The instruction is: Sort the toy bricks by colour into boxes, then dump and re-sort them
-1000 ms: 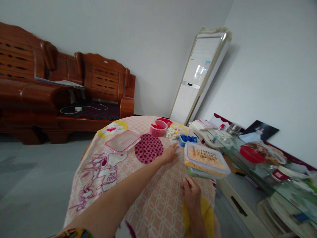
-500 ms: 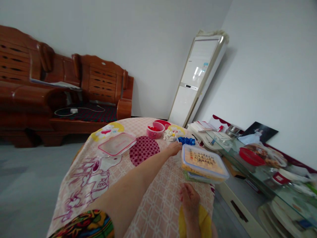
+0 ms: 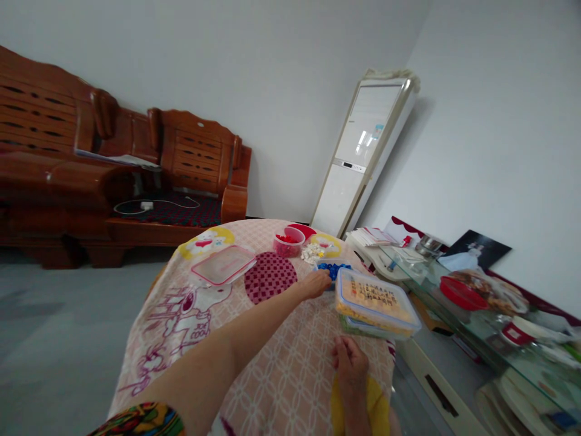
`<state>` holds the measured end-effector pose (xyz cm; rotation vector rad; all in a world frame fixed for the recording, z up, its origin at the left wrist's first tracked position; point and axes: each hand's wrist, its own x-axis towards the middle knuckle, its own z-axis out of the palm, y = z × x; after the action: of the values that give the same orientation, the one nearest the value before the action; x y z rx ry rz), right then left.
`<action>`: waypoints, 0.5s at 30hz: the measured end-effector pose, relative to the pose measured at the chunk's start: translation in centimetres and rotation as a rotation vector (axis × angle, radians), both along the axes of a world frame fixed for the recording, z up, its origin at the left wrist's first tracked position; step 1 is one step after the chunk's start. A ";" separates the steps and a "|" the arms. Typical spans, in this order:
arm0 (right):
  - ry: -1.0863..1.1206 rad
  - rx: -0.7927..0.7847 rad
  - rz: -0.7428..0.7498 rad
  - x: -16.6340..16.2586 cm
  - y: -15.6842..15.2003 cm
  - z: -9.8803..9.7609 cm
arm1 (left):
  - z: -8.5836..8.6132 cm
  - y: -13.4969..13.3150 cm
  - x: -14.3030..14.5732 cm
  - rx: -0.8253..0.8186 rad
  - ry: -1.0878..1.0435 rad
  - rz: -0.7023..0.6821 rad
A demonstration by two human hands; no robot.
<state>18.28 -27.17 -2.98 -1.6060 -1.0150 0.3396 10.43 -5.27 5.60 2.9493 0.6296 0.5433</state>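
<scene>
My left arm stretches across the round table's cartoon-print cloth (image 3: 272,351). My left hand (image 3: 315,283) is closed on the near edge of a small clear box of blue pieces (image 3: 333,268). Right of it stands a stack of lidded boxes (image 3: 376,300), the top one filled with yellow pieces. My right hand (image 3: 349,361) rests on the cloth just in front of that stack, with its fingers curled under; what they hold, if anything, is hidden. Farther back are a pile of white pieces (image 3: 313,252) and a clear tub of red pieces (image 3: 289,242).
A loose pink-rimmed lid (image 3: 223,264) lies on the left of the table. A wooden sofa (image 3: 136,175) lines the far wall, and a tall white air conditioner (image 3: 363,151) stands in the corner. A cluttered glass-topped cabinet (image 3: 426,284) runs along the right.
My left hand reached forward from the cloth to the box of blue pieces and closed on it; the box has shifted left, nearer me. My right hand stayed put.
</scene>
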 end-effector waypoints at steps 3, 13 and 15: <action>-0.003 0.000 -0.010 -0.2 -0.1 0.3 | 0.0 -1.1 -2.1 -0.008 0.008 0.059; 0.053 0.001 -0.012 -0.3 -0.3 1.3 | -0.6 -6.9 -9.7 -0.075 -0.013 0.221; 0.050 -0.004 -0.017 -0.3 -0.3 1.3 | -0.6 -8.1 -11.4 -0.124 -0.048 0.268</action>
<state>18.01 -27.45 -1.67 -1.6014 -0.9632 0.3687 -1.02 -13.32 4.96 2.7451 1.0216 0.5703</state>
